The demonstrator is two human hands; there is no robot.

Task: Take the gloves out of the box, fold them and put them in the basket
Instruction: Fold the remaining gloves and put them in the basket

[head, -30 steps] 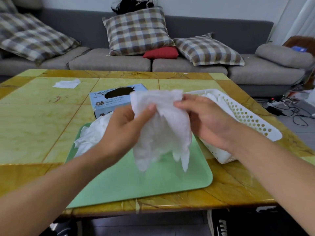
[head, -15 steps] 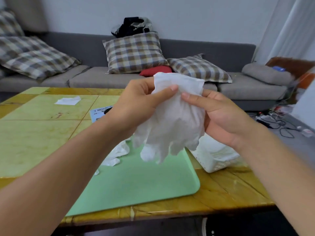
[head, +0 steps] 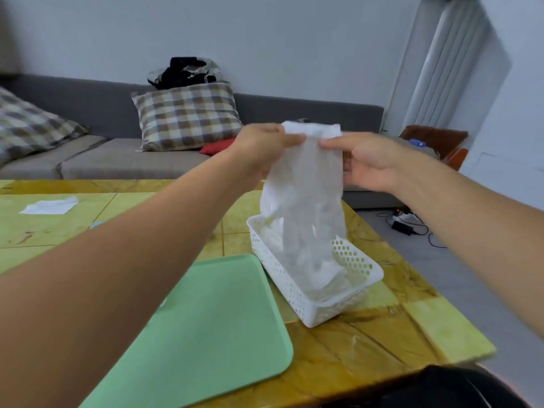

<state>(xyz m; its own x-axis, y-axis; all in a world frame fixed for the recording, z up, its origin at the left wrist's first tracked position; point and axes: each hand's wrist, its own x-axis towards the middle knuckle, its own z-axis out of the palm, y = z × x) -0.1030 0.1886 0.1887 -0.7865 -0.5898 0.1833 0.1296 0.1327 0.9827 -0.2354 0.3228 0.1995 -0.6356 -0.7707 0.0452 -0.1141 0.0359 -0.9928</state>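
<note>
I see two bare forearms, no sleeves in view on either. Left hand (head: 265, 151) and right hand (head: 368, 163) wear no rings, watch or bands that I can make out. Edges are motion-blurred; fingernails are unclear.

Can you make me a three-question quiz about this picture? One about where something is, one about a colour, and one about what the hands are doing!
1. Where is the white basket?
A. on the sofa
B. on the table, right of the tray
C. on the floor

2. What colour is the tray?
A. green
B. red
C. black

3. How is the glove held?
A. lying flat on the tray
B. pinched at its top by both hands, hanging down
C. crumpled in one fist

Answers:
1 B: the basket stands on the yellow table beside the tray.
2 A: the tray is pale green.
3 B: the left hand and the right hand grip its top edge, and it hangs over the basket.
</note>
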